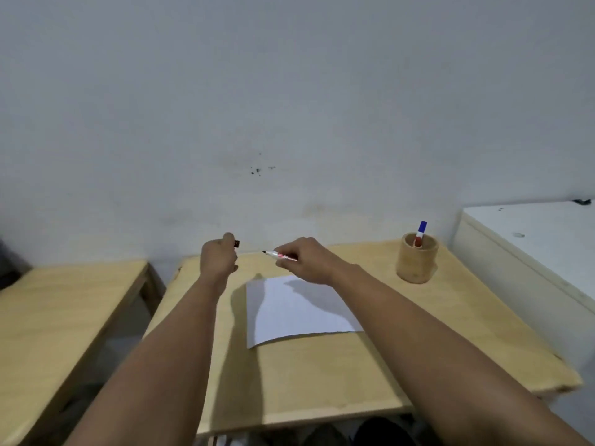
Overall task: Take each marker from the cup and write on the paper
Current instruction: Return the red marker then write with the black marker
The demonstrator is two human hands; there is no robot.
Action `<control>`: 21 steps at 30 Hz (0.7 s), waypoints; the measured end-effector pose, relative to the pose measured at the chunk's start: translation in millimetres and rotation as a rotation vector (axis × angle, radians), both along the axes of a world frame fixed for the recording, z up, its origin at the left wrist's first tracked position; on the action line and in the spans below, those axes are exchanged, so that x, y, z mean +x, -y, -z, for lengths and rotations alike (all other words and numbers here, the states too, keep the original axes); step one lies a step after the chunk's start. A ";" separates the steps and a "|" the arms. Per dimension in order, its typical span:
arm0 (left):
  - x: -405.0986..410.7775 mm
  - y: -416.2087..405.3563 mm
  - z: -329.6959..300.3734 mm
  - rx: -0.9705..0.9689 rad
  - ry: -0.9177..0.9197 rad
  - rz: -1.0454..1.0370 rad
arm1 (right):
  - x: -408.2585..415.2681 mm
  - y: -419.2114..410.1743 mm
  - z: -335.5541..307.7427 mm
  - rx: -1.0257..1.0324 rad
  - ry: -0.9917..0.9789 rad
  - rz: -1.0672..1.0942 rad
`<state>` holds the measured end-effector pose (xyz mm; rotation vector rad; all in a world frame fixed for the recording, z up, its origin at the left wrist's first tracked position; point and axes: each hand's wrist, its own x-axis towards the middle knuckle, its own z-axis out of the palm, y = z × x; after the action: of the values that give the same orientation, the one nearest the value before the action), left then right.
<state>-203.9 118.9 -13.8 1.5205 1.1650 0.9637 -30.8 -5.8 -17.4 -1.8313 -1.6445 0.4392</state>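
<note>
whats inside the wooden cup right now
One marker stands in the wooden cup, its blue cap sticking up above the rim. The cup's wall hides its lower part and whatever else may lie at the bottom.

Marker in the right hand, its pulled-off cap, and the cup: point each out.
marker [279, 255], head view, on its white barrel.
cap [237, 243], head view, on its dark end past the left fingers.
cup [415, 263], head view, on its wooden wall.

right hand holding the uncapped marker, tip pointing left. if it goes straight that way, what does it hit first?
Most likely the left hand, which holds the cap roughly level with the marker tip. The right hand has only open air before that. Depth is unclear from one view, so it might pass just beside it.
</note>
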 end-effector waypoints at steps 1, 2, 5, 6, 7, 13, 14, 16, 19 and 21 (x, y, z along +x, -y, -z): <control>-17.8 -14.7 2.9 0.082 -0.076 -0.074 | 1.8 -3.7 5.4 0.033 -0.018 0.033; -35.0 -26.7 6.9 0.198 -0.233 -0.106 | 5.4 -6.9 10.0 0.075 -0.080 0.088; -63.8 -44.2 29.3 0.458 -0.689 -0.039 | 16.0 -17.2 17.7 0.204 -0.527 0.267; -65.7 -45.5 40.8 0.516 -0.805 0.008 | 18.1 -21.6 17.6 0.214 -0.711 0.312; -65.5 -47.5 55.3 0.569 -0.919 0.067 | 18.8 -25.1 16.2 0.199 -0.903 0.340; -67.5 -45.9 117.0 0.690 -1.120 0.191 | 25.1 -31.0 29.8 0.139 -1.571 0.213; -68.1 -47.7 118.9 0.687 -1.107 0.186 | 22.6 -33.7 35.5 0.146 -1.533 0.229; -68.0 -48.0 115.9 0.683 -1.060 0.156 | 15.7 -41.1 46.2 0.140 -1.358 0.332; -64.3 -31.5 107.4 0.725 -0.854 0.051 | 0.9 -58.4 58.2 0.170 -1.111 0.471; -60.2 -10.7 104.2 0.790 -0.748 0.026 | -13.7 -69.7 62.7 0.190 -1.038 0.453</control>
<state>-264.2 129.6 -118.0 2.6804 1.3189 0.9038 -44.5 63.9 -80.1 -1.3695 -0.5305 0.8059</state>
